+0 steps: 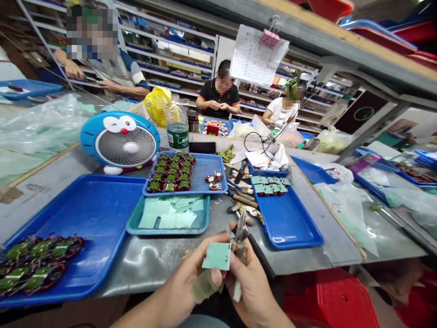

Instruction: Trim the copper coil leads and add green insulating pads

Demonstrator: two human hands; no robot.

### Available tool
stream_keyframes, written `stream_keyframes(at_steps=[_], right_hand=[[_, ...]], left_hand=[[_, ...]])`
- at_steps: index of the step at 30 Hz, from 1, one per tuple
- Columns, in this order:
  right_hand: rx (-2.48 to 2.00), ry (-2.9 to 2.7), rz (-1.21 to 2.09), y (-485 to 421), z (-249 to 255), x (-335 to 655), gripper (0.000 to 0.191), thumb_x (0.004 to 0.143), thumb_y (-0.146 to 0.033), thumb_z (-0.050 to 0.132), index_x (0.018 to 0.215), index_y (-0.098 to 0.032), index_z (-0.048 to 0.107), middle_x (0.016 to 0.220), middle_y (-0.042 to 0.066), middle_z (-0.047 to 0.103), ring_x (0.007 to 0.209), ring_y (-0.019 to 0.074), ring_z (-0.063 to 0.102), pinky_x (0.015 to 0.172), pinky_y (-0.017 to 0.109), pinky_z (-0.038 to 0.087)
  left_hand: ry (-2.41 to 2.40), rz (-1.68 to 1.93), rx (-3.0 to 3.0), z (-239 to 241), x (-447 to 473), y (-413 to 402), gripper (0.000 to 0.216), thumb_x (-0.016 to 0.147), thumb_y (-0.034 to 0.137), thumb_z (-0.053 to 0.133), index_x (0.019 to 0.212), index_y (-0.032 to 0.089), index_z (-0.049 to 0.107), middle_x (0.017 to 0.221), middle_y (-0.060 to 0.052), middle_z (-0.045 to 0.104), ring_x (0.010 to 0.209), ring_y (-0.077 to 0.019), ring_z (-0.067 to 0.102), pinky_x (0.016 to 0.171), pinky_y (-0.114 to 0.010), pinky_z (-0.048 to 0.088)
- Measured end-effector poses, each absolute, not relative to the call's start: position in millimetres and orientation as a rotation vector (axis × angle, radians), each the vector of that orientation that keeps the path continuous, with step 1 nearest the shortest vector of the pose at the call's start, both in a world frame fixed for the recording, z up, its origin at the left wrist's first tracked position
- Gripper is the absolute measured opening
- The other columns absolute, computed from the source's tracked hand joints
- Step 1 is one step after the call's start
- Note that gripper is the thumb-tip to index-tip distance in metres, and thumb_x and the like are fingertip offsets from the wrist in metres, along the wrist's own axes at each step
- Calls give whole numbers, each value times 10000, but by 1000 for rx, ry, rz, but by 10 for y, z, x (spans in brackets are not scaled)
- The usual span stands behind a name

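Note:
My left hand (191, 284) pinches a small pale green square card (216, 256) with a dark part hidden behind it, thumb taped. My right hand (251, 284) is closed round a pair of small pliers (240, 230) whose jaws point up just above the card. Both hands hover at the near edge of the grey bench (164, 259). In front lies a teal tray (201, 221) of loose green cards. Behind it a blue tray (205, 175) holds several wound coils.
A large blue tray (92, 214) at left carries finished coils in its near corner. Another blue tray (290, 223) at right has a row of carded coils. A blue cartoon fan (120, 142), a water bottle (178, 127) and loose tools stand behind. Three people work beyond.

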State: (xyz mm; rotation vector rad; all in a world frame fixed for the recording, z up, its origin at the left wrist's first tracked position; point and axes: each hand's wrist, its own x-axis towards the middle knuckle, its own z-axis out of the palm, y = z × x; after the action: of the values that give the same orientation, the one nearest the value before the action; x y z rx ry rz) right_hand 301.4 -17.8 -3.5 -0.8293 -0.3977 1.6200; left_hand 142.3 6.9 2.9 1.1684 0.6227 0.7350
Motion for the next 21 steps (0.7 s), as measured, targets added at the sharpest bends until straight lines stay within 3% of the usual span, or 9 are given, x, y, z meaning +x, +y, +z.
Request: stream_keyframes(at_steps=[2, 4, 6, 8, 11, 14, 17, 19, 21], right_hand=[[-864, -394, 1598, -192, -64, 3025, 890, 798, -400, 905, 1492, -309, 355, 1236, 65, 736, 1052, 209, 738, 896, 311, 576], [-934, -464, 1589, -226, -160, 3089, 924, 816, -416, 887, 1525, -320, 303, 1260, 72, 721, 1069, 225, 726, 866, 323, 579], [-1092, -672, 1584, -287, -290, 3226, 863, 873, -475, 822, 1535, -301, 296, 1217, 80, 720, 936, 219, 729, 776, 325, 578], [-1312, -1001, 1526, -361, -394, 3405, 683, 946, -540, 712, 1484, -247, 411, 1166, 91, 718, 833, 205, 706, 761, 333, 563], [-1504, -1463, 1321, -436, -403, 3622, 490, 1007, -507, 611, 1390, -210, 546, 1230, 112, 692, 1113, 273, 666, 1000, 376, 506], [-1555, -1717, 1177, -415, -265, 3707, 401, 1021, -405, 565, 1370, -208, 557, 1173, 101, 675, 1119, 264, 643, 1022, 372, 492], [-1540, -1888, 1115, -344, -100, 3715, 411, 1005, -288, 538, 1408, -209, 520, 1053, 72, 641, 982, 224, 635, 937, 346, 514], [-1511, -1974, 1079, -306, 1, 3714, 429, 975, -223, 557, 1402, -217, 523, 1057, 66, 621, 997, 219, 619, 952, 343, 499], [-1508, -2042, 1077, -281, 101, 3717, 336, 944, -173, 581, 1277, -213, 586, 1048, 63, 614, 1011, 218, 606, 957, 338, 483]], left_hand=[[642, 767, 1160, 50, 1491, 102, 609, 930, 659, 657, 1334, 212, 565, 1193, -120, 648, 1176, -304, 598, 998, -400, 495], [739, 829, 1099, 89, 1523, 164, 538, 896, 633, 717, 1191, 217, 546, 1122, -92, 656, 1039, -266, 632, 832, -341, 533], [917, 871, 1127, 124, 1495, 241, 574, 821, 549, 834, 1151, 234, 484, 1039, -49, 653, 906, -224, 637, 741, -302, 513], [1087, 865, 1238, 145, 1423, 308, 740, 756, 450, 909, 1280, 262, 422, 985, -9, 643, 849, -208, 635, 760, -312, 502], [1129, 791, 1366, 157, 1315, 353, 968, 804, 406, 875, 1544, 340, 254, 1113, -22, 659, 956, -238, 668, 905, -368, 499], [1018, 695, 1361, 174, 1272, 334, 869, 940, 439, 726, 1623, 383, 192, 1250, -45, 678, 1088, -261, 677, 993, -389, 491], [998, 604, 1412, 203, 1271, 304, 719, 984, 481, 647, 1599, 334, 303, 1251, -51, 706, 1112, -268, 672, 995, -373, 494], [1028, 569, 1509, 213, 1279, 297, 586, 965, 517, 656, 1472, 282, 480, 1168, -44, 728, 1037, -260, 678, 921, -340, 508], [1045, 559, 1599, 200, 1291, 294, 449, 939, 524, 679, 1280, 245, 595, 1031, -24, 729, 896, -228, 662, 797, -298, 504]])
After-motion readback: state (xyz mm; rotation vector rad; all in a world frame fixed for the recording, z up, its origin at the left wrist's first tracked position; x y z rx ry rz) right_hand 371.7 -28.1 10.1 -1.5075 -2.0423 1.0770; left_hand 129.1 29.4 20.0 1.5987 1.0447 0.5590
